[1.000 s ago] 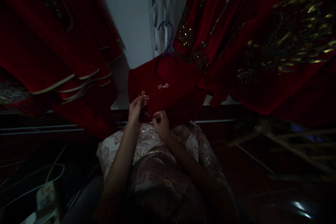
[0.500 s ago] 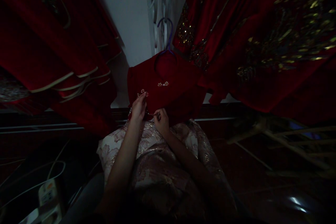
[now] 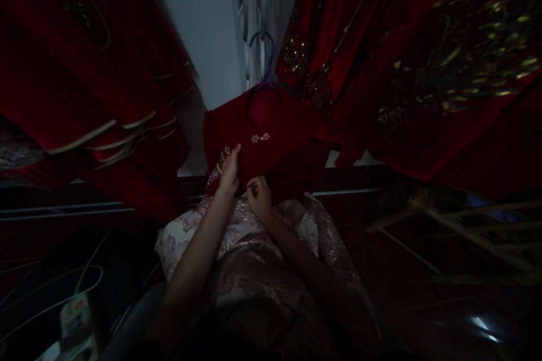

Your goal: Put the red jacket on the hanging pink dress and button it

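Observation:
A red garment (image 3: 292, 124) hangs on a purple hanger (image 3: 270, 65), its lower part reaching my lap. A small pearly bow-shaped ornament (image 3: 260, 137) sits below its neckline. My left hand (image 3: 229, 174) is closed on the garment's lower left part, thumb pointing up, beside a beaded ornament (image 3: 219, 166) running down the left edge. Just to the right, my right hand (image 3: 259, 196) is pinched close to the fabric's lower edge; whatever lies between its fingertips is too small and dark to make out. Patterned shiny cloth (image 3: 186, 234) covers my lap.
Red garments with pale trim (image 3: 97, 135) hang at left, and red cloth with gold sequins (image 3: 457, 73) at right. A power strip (image 3: 78, 316) with a white cable lies lower left. A wooden frame (image 3: 461, 231) stands on the right. The scene is dark.
My left hand has shifted slightly right and turned off the beaded ornament, leaving more of it showing. The right hand stays pinched in nearly the same place.

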`<state>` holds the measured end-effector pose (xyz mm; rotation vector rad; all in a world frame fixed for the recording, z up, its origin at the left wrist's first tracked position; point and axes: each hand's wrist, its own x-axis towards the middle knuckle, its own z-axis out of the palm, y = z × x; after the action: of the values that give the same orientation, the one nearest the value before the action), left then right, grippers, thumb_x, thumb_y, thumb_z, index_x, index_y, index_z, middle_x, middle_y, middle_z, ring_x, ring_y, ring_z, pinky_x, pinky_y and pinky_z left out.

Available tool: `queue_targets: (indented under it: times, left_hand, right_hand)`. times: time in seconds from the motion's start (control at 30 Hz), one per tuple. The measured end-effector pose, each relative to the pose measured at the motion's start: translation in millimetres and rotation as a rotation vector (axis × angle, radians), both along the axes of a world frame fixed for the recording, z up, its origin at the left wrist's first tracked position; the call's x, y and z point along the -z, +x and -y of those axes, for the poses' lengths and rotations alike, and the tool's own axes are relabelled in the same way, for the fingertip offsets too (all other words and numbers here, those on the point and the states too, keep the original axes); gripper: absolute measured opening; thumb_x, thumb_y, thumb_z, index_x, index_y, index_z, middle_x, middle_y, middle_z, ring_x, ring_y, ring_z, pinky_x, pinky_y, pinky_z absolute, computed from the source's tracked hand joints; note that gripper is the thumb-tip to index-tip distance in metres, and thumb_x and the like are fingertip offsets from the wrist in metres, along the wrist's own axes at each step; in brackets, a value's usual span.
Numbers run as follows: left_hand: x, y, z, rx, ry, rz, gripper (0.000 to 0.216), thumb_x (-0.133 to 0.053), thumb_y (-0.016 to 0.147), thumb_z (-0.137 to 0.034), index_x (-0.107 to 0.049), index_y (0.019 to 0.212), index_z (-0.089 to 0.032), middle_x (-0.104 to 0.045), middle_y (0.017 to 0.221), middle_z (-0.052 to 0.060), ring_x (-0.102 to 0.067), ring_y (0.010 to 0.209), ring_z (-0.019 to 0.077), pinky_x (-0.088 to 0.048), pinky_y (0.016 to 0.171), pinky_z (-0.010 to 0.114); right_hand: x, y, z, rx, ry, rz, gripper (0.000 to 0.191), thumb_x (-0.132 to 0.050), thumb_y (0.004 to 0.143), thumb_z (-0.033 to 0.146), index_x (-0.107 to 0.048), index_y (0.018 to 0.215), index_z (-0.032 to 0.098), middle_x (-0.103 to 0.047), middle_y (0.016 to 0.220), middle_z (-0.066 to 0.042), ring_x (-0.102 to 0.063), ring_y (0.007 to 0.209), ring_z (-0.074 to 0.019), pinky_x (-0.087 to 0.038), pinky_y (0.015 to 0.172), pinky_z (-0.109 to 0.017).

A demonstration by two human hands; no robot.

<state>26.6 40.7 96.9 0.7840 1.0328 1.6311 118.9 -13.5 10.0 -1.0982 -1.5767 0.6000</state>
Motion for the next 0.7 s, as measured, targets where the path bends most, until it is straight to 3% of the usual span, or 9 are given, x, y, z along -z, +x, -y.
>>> queue_targets:
  times: [0.17,0.23,0.3,0.47,0.7]
  left_hand:
    - [-45.8,3.4,-0.3,-0.056,0.443,-1.053,0.026,-0.060,0.083,-0.038,-0.067,0.104,-0.023,-0.065,0.107,0.006,-0.056,0.104,0.0225,-0.043,0.094,0.039]
    - [-62.1,3.2,-1.7,-0.090,0.516,-1.423,0.027,-0.057,0.086,-0.037,-0.066,0.108,-0.024,-0.061,0.110,0.009,-0.051,0.108,0.0267,-0.041,0.093,0.043]
    - [-73.7,2.8,-4.8,-0.100,0.549,-1.663,0.027,-0.053,0.088,-0.036,-0.066,0.107,-0.021,-0.059,0.109,0.011,-0.049,0.109,0.0299,-0.040,0.091,0.045]
    - [-87.7,0.5,-20.0,-0.039,0.684,-1.882,0.024,-0.050,0.089,-0.033,-0.066,0.097,-0.017,-0.059,0.106,0.014,-0.048,0.108,0.0308,-0.035,0.091,0.048]
    - [-96.8,-7.8,-29.8,0.212,0.861,-1.799,0.018,-0.051,0.085,-0.031,-0.062,0.092,-0.018,-0.064,0.087,0.006,-0.055,0.093,0.0217,-0.029,0.101,0.046]
  right_hand:
    - [1.7,-0.7,-0.1,0.009,-0.004,-0.016,0.016,-0.045,0.077,0.009,-0.054,0.083,0.021,-0.053,0.088,-0.001,-0.054,0.079,-0.0138,-0.044,0.072,-0.025]
    - [1.9,-1.0,0.1,0.009,-0.011,-0.016,0.017,-0.045,0.077,0.009,-0.054,0.084,0.021,-0.053,0.088,-0.001,-0.054,0.079,-0.0138,-0.044,0.071,-0.025]
    - [1.7,-1.1,0.4,0.009,-0.011,-0.019,0.017,-0.045,0.077,0.009,-0.054,0.083,0.021,-0.053,0.088,-0.001,-0.054,0.079,-0.0138,-0.044,0.071,-0.025]
    - [1.5,-1.2,-0.2,0.008,-0.004,-0.022,0.017,-0.045,0.076,0.009,-0.054,0.082,0.021,-0.053,0.087,-0.001,-0.054,0.078,-0.0138,-0.044,0.071,-0.025]
    - [0.7,-2.3,2.8,0.011,-0.009,0.005,0.015,-0.045,0.076,0.010,-0.054,0.081,0.021,-0.052,0.085,0.000,-0.052,0.073,-0.0125,-0.044,0.068,-0.025]
